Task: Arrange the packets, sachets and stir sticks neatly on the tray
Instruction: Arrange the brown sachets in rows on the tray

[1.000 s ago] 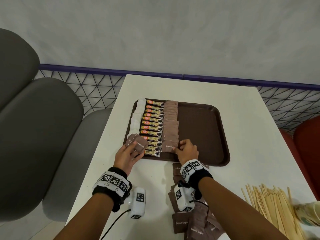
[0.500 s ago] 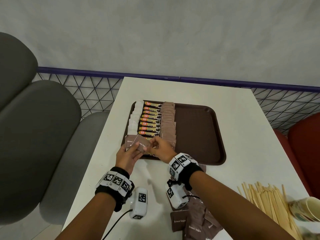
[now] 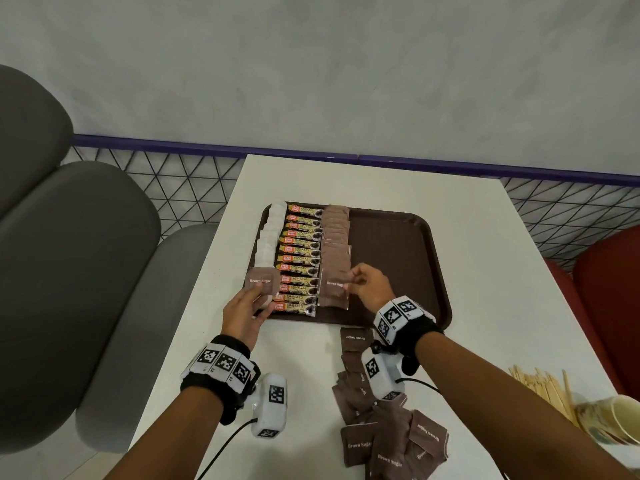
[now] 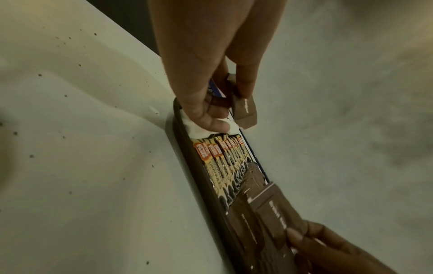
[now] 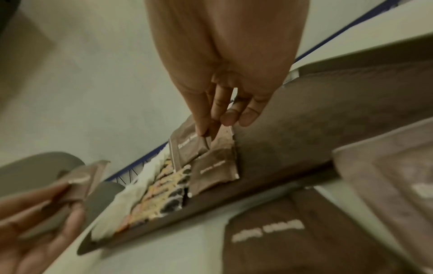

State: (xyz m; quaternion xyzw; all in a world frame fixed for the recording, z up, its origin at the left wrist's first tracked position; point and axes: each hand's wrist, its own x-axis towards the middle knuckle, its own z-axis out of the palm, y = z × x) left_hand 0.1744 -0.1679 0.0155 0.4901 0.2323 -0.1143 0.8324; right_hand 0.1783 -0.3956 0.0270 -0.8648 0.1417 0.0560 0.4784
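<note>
A brown tray [image 3: 398, 244] holds three neat columns: white sachets [image 3: 270, 233], coffee granule sticks [image 3: 298, 258] and brown sugar packets [image 3: 335, 237]. My left hand [image 3: 258, 294] hovers at the tray's near left corner and grips a small stack of brown sugar packets [image 3: 261, 282], seen also in the left wrist view [image 4: 244, 113]. My right hand [image 3: 349, 282] pinches one brown sugar packet [image 3: 333, 284] by its edge, tilted just above the near end of the brown column [image 5: 215, 172]. In the right wrist view, thumb and forefinger clamp that packet [image 5: 187, 146].
A loose pile of brown sugar packets [image 3: 391, 438] lies on the white table [image 3: 304, 355] below my right wrist. Wooden stir sticks [image 3: 540, 386] and a paper cup [image 3: 620, 420] sit at the near right. The tray's right half is bare. Grey seats stand to the left.
My right hand went left to the stack in my left hand, took one brown sugar packet, and has carried it right over the brown column. The left hand stayed put.
</note>
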